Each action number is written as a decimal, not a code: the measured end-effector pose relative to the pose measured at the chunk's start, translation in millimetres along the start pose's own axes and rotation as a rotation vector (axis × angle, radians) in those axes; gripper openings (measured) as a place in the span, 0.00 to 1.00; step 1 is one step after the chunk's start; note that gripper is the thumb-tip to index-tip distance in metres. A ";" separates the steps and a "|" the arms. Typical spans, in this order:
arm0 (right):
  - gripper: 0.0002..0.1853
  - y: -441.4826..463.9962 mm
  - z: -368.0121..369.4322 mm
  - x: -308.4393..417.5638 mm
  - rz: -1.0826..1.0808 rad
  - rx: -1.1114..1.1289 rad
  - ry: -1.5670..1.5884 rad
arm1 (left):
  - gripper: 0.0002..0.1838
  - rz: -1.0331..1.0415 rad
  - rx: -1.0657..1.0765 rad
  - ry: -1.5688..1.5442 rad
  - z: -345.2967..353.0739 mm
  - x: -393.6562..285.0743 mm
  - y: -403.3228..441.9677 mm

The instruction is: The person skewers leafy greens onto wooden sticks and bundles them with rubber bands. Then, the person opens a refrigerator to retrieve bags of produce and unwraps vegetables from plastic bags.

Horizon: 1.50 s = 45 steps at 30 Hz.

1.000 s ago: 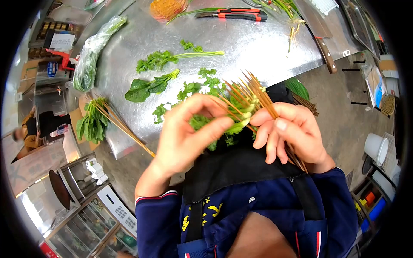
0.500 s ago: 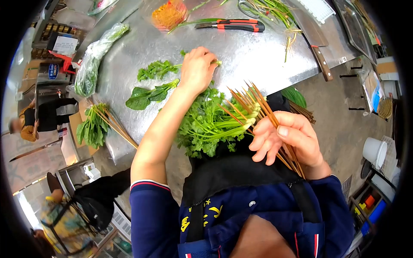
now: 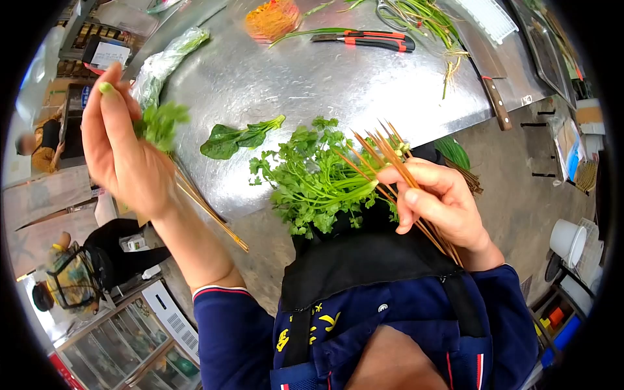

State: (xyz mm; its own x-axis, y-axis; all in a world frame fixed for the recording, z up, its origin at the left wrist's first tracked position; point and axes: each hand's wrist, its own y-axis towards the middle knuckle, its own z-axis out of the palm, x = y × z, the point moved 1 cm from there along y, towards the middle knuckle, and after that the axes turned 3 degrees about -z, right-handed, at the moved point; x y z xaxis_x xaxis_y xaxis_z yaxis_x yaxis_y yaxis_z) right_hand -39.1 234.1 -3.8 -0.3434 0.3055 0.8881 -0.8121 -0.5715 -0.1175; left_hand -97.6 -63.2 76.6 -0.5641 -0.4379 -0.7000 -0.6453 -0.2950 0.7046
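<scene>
My left hand (image 3: 133, 146) is raised at the left, thumb and fingers closed around a sprig of what looks like cilantro (image 3: 164, 123). Its pale stem end pokes out by the fingertips. In my right hand (image 3: 442, 208) is a bundle of thin wooden skewers (image 3: 406, 169), points facing up and left. Bunches of cilantro (image 3: 318, 179) are attached by their stems near the skewer points and spread leftward over the table edge. A single dark leafy green (image 3: 240, 138) lies on the metal table (image 3: 292, 78).
Red-handled utility knife (image 3: 374, 41), scissors (image 3: 393, 14), a cleaver (image 3: 493, 97) and a bag of orange shreds (image 3: 273, 21) lie at the back. Bagged greens (image 3: 162, 68) sit at the left. More skewers (image 3: 211, 214) overhang the near left edge. Two people are at the far left.
My left hand has picked up the cilantro sprig from the table and swung left and up with it. My right hand has stayed nearly still with the skewers.
</scene>
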 end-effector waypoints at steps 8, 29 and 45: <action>0.18 2.7 7.2 1.1 -0.045 0.035 -0.073 | 0.09 -0.720 0.604 -0.012 17.9 -32.6 -85.6; 0.12 -0.1 16.2 -1.3 0.119 0.004 -0.094 | 0.12 -1.249 0.615 -0.657 30.8 -19.8 -114.1; 0.07 -3.1 17.8 -1.7 0.118 0.007 -0.031 | 0.09 -1.156 0.757 -0.471 39.7 -40.9 -126.7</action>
State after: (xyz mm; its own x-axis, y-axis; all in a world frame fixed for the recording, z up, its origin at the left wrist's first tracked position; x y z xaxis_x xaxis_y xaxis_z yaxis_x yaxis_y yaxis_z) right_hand -27.6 221.8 2.9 -0.4217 0.2125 0.8815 -0.7638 -0.6072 -0.2190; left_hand -13.2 25.8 11.3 0.4297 0.0854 -0.8989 -0.8735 0.2913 -0.3899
